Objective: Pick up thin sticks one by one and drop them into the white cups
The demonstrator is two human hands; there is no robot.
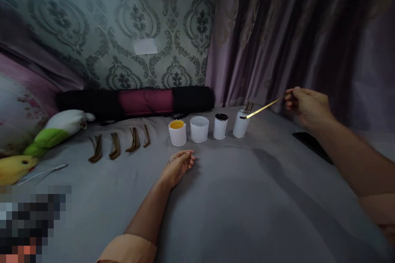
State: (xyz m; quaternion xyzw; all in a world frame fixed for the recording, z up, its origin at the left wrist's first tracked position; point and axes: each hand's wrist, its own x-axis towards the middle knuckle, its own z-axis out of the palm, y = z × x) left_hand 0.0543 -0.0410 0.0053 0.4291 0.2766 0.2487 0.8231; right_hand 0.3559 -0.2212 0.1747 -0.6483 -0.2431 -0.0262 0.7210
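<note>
My right hand (310, 104), raised at the right, pinches the end of a thin gold-coloured stick (263, 108). The stick slants down to the left, and its short, dark bent tip appears in front of a white cup holding brown sticks (240, 126). My left hand (179, 165) lies on the grey sheet with its fingers curled in, and I see nothing in them. Just beyond it stand a white cup of yellow contents (178, 136), a wider white cup (199, 132) and a white cup of dark contents (220, 128).
Bundles of bent brown sticks (96, 149) lie in a row at the left, with a single bent stick (147, 136) at its end. Plush toys (57, 131), a white cable (43, 172), a black-and-maroon roll (145, 102) and a dark flat phone-like object (313, 146) lie around.
</note>
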